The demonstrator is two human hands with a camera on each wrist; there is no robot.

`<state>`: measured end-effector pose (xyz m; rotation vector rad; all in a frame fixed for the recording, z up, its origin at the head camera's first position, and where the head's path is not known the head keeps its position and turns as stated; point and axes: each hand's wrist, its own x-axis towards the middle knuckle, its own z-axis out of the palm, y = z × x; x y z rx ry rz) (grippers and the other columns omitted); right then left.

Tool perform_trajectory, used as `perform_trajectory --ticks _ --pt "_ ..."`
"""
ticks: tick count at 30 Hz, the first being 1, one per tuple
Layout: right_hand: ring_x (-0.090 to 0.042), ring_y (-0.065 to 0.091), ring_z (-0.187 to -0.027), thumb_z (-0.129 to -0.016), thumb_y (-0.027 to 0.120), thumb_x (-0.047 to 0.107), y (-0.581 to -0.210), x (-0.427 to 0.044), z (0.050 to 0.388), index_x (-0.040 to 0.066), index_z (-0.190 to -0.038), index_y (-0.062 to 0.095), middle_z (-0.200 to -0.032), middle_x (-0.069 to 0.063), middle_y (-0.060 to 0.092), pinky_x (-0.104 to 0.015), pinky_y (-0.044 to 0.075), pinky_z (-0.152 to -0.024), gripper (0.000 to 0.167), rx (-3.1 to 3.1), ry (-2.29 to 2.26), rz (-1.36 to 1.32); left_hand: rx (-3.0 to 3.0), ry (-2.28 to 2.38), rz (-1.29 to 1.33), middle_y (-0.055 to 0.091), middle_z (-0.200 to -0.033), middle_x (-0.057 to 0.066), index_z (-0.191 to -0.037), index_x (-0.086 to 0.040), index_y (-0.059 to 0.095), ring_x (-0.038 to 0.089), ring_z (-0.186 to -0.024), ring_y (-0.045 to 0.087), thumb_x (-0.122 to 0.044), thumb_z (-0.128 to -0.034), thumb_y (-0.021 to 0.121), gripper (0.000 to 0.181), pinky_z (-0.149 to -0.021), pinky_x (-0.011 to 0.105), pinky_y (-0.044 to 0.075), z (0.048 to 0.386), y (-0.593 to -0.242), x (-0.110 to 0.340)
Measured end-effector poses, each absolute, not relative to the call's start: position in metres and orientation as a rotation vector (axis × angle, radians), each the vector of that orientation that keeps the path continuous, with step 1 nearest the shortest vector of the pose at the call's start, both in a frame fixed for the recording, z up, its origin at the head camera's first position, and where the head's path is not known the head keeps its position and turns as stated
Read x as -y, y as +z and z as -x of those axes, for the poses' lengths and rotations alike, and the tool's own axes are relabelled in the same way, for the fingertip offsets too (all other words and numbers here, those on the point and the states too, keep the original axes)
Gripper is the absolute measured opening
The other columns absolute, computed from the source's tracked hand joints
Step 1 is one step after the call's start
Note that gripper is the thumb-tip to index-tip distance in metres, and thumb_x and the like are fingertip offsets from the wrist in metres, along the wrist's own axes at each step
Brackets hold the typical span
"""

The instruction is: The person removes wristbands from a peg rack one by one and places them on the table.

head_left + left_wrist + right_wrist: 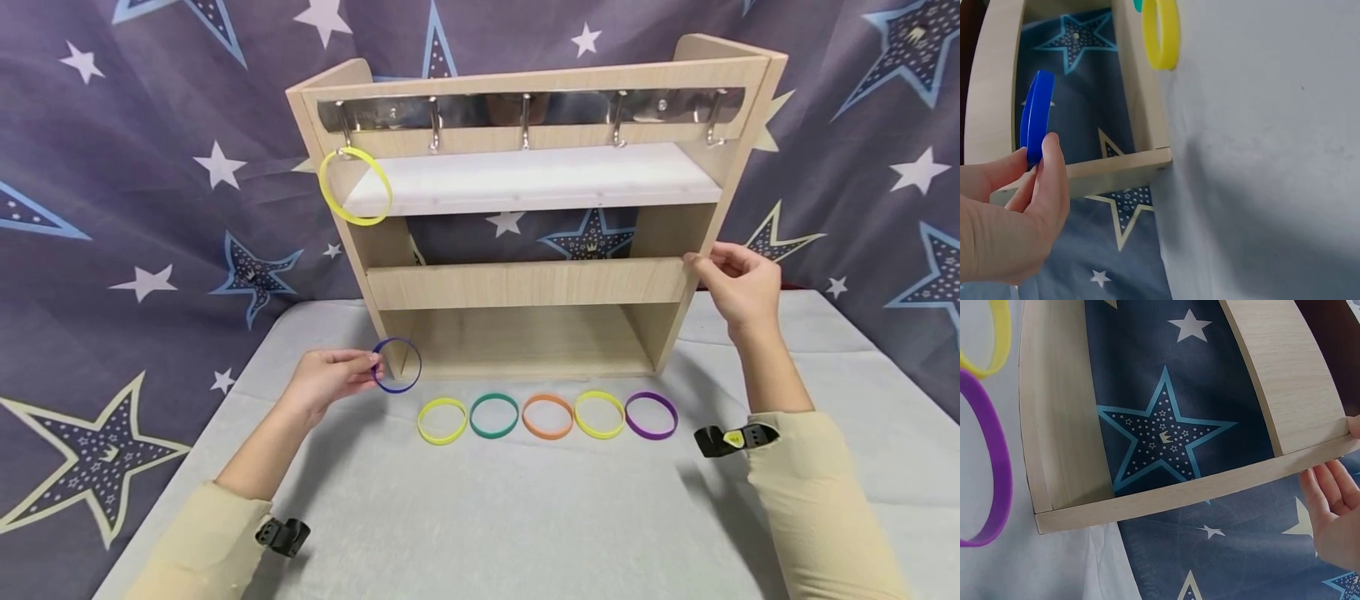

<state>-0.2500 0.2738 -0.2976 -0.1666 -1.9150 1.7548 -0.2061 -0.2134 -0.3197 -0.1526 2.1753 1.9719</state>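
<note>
My left hand (330,383) pinches a blue silicone wristband (1039,115) between thumb and fingers, beside the lower left corner of a wooden rack (525,285). The band is held up on edge, off the table. With thumb in front and fingers on the outer side, my right hand (738,287) grips the edge of the rack's right side panel (1210,478). A metal hook strip (480,111) with several hooks runs along the rack's top. From its leftmost hook hangs a yellow wristband (366,222).
A row of wristbands lies on the grey cloth in front of the rack: yellow (442,442), green (493,435), orange (548,436), another yellow (599,435) and purple (652,436). A star-patterned curtain (180,333) hangs behind. The rack has a white shelf (540,177).
</note>
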Motion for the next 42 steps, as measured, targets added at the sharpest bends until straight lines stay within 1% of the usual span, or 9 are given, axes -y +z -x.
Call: perform_trajectory --ticks 2,6,9,15,21,25,32,36,42 --pt "0.003 0.058 -0.062 -0.078 0.076 0.011 -0.297 -0.274 0.249 0.029 -0.079 0.071 -0.065 0.020 0.065 -0.008 0.050 -0.053 0.018 1.937 1.743 0.158 -2.207 1.945 0.172 0.072 -0.070 -0.006 -0.099 0.001 0.067 0.004 -0.070 0.070 -0.004 -0.0917 0.062 0.011 -0.074 0.019 0.062 0.206 -0.321 0.215" --pt "0.004 0.061 -0.063 -0.078 0.078 0.013 -0.296 -0.277 0.247 0.028 -0.081 0.072 -0.067 0.020 0.067 -0.008 0.054 -0.057 0.017 1.955 1.786 0.108 -2.243 1.899 0.190 0.072 -0.070 -0.007 -0.112 0.010 0.061 0.003 -0.070 0.069 -0.005 -0.0917 0.062 0.026 -0.073 0.018 0.061 0.207 -0.323 0.218" --pt "0.004 0.063 -0.063 -0.079 0.078 0.013 -0.296 -0.281 0.246 0.028 -0.083 0.071 -0.067 0.020 0.067 -0.009 0.055 -0.059 0.016 1.977 1.817 0.074 -2.261 1.878 0.183 0.072 -0.070 -0.006 -0.116 0.014 0.059 0.003 -0.070 0.069 -0.006 -0.0913 0.063 0.032 -0.074 0.019 0.062 0.208 -0.323 0.219" --pt "0.008 0.062 -0.067 -0.082 0.077 0.020 -0.294 -0.289 0.247 0.034 -0.086 0.069 -0.069 0.026 0.065 -0.006 0.053 -0.062 0.017 2.133 1.705 0.063 -2.279 1.855 0.185 0.071 -0.069 -0.007 -0.114 0.014 0.061 0.004 -0.070 0.070 -0.005 -0.0913 0.062 0.029 -0.074 0.020 0.062 0.208 -0.322 0.223" --pt "0.006 0.064 -0.071 -0.082 0.076 0.015 -0.294 -0.295 0.245 0.031 -0.089 0.071 -0.074 0.024 0.069 -0.005 0.052 -0.067 0.018 2.098 1.831 -0.002 -2.227 1.868 0.151 0.071 -0.071 -0.004 -0.118 0.021 0.054 0.006 -0.069 0.069 -0.001 -0.0908 0.061 0.036 -0.072 0.020 0.062 0.212 -0.328 0.228" --pt "0.006 0.064 -0.074 -0.082 0.075 0.012 -0.293 -0.297 0.246 0.030 -0.089 0.072 -0.076 0.022 0.070 -0.005 0.052 -0.067 0.020 2.090 1.886 -0.042 -2.220 1.830 0.134 0.071 -0.070 -0.003 -0.117 0.023 0.053 0.006 -0.068 0.069 0.000 -0.0906 0.061 0.036 -0.071 0.021 0.062 0.213 -0.335 0.232" --pt "0.009 0.064 -0.078 -0.083 0.075 0.013 -0.290 -0.300 0.248 0.034 -0.093 0.071 -0.079 0.027 0.070 -0.004 0.050 -0.068 0.023 2.170 1.796 -0.075 -2.190 1.726 0.119 0.073 -0.075 0.000 -0.119 0.024 0.050 0.008 -0.071 0.070 -0.001 -0.0913 0.060 0.039 -0.072 0.022 0.063 0.215 -0.349 0.238" --pt "0.007 0.065 -0.080 -0.083 0.074 0.008 -0.291 -0.301 0.250 0.029 -0.094 0.072 -0.082 0.023 0.071 -0.003 0.051 -0.072 0.025 2.123 1.878 -0.127 -2.190 1.649 0.122 0.074 -0.077 0.002 -0.117 0.023 0.053 0.008 -0.072 0.069 -0.002 -0.0905 0.061 0.037 -0.073 0.023 0.063 0.215 -0.354 0.238" --pt "0.004 0.067 -0.082 -0.083 0.072 0.001 -0.292 -0.302 0.253 0.024 -0.096 0.073 -0.085 0.018 0.073 -0.005 0.052 -0.074 0.027 2.038 2.008 -0.194 -2.218 1.533 0.138 0.074 -0.081 0.003 -0.117 0.021 0.054 0.008 -0.073 0.068 -0.003 -0.0904 0.061 0.036 -0.074 0.023 0.063 0.216 -0.361 0.238"
